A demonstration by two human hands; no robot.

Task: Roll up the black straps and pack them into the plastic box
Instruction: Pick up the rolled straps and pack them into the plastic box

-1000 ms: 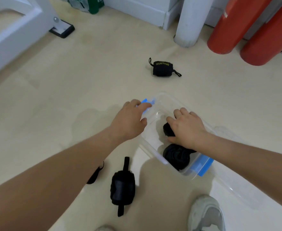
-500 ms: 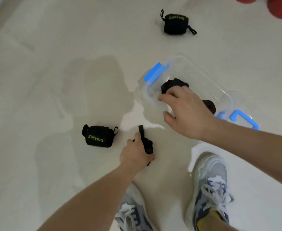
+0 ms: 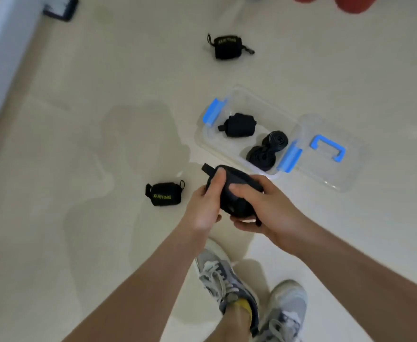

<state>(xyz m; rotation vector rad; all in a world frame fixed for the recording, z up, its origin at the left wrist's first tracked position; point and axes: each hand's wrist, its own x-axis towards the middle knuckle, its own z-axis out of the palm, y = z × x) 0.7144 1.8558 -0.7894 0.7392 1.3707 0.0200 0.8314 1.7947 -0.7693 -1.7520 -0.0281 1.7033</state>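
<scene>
Left hand point(image 3: 202, 208) and right hand point(image 3: 269, 208) both grip one black strap point(image 3: 237, 193), fingers curled round it, above the floor and just short of the box point(image 3: 269, 114). The step in hand looks like tightening this roll before packing it. The box lies open, its lid point(image 3: 325, 169) beside it, with a wrapped strap point(image 3: 239, 124) and two coils point(image 3: 275, 140) inside. Next, I judge, the roll must go in tight, into the free space. A near roll point(image 3: 165, 193) and a far roll point(image 3: 227, 46) wait on the floor.
</scene>
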